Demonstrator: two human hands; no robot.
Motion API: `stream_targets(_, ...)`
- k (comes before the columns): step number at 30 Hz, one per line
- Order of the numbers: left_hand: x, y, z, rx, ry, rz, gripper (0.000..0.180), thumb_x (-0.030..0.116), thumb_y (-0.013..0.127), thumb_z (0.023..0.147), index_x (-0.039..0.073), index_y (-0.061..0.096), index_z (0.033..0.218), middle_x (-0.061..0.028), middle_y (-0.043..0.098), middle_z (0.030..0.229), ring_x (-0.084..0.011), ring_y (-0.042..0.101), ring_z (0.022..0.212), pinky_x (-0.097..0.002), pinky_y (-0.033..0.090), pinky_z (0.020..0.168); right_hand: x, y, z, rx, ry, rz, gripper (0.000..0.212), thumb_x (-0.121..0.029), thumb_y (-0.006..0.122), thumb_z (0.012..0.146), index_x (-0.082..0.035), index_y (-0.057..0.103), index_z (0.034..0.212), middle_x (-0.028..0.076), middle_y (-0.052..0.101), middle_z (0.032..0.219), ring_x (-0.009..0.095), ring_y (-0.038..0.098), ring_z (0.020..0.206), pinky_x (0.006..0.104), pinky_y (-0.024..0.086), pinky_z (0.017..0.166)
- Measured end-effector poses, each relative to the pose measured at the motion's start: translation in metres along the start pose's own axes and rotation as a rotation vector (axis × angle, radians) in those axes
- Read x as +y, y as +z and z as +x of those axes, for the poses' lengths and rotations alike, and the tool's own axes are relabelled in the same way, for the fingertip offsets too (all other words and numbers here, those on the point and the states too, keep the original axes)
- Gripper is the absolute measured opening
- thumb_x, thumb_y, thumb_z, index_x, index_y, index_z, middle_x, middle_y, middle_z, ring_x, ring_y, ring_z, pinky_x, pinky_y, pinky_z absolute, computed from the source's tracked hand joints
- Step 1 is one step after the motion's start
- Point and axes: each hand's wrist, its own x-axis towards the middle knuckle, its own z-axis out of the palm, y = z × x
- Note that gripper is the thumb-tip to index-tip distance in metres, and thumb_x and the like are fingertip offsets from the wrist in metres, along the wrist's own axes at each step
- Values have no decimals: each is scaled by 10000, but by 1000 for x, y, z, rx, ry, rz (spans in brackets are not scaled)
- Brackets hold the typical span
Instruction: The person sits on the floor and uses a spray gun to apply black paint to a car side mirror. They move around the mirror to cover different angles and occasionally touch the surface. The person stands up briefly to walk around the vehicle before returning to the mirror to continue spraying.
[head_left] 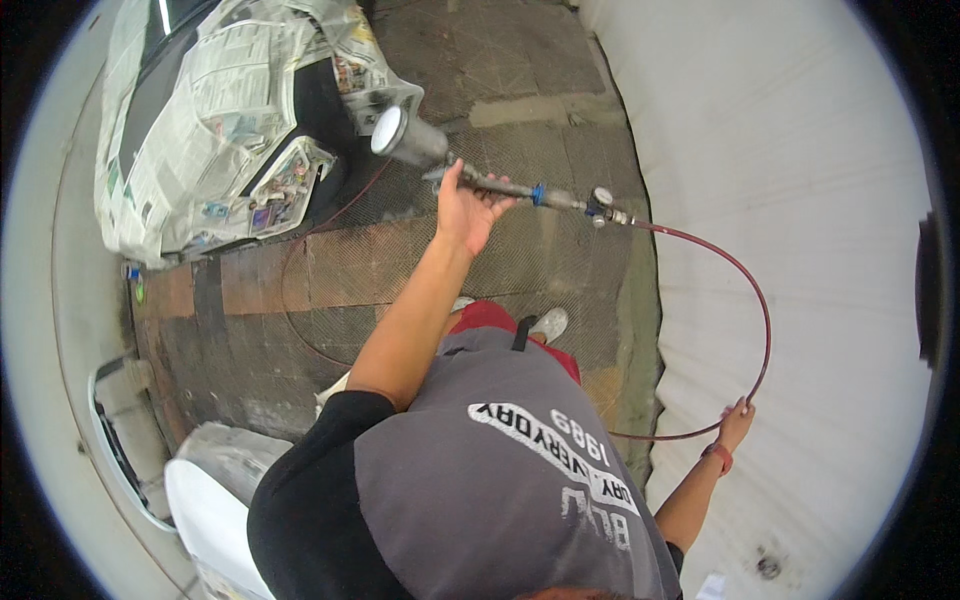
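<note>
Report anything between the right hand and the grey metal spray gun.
Nothing visible stands between; the thin red hose in the right hand arcs outside that line, and the left hand grips the spray gun.

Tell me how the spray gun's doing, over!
Left grip holding spray gun. Right grip pinching red hose. Maybe in the way: hose bowing out between both. Newspaper-covered car off left.
</note>
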Motion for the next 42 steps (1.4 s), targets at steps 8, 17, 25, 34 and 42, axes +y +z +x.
stream_targets(8,-86,-32,-21,-17,8,15,528,520,591,1105,39,516,1308,-100,565,1189,-293,629,1252,-569,556,1082,-311,152,-14,-471,-1067,103,757,-291,792,1036,-68,453,1676,146,515,1698,334,528,1514,479,434,1230)
stream_targets(17,-98,-79,-8,-84,-78,294,695,516,654,1080,-21,524,1501,-90,627,1297,-208,619,1239,-411,525,1050,-435,310,-203,-1546,-1273,-68,928,-249,909,894,-110,450,1690,184,548,1664,362,506,1551,458,406,1279)
stream_targets(25,-1,-103,58,-240,-192,99,846,591,564,1122,-27,346,1658,-177,457,1659,-326,435,1561,-552,343,1288,-514,417,-261,-1574,-1285,4,770,-102,757,993,-112,452,1699,147,496,1725,333,465,1595,431,366,1305)
stream_targets(34,-6,-310,13,185,-237,1594,650,519,725,1018,89,586,1485,-278,584,1518,-464,572,1411,-544,503,1141,-602,560,-318,-1534,-1057,74,676,-355,629,1142,-157,385,1741,117,694,1425,176,683,1188,355,553,1016)
stream_targets(42,-12,-358,-46,-112,-603,1392,199,282,670,1039,96,722,1091,-174,796,1020,-396,762,1025,-538,581,908,-672,697,-344,-1561,-931,206,967,-856,401,1026,-184,456,1718,55,753,1085,143,692,957,334,552,908)
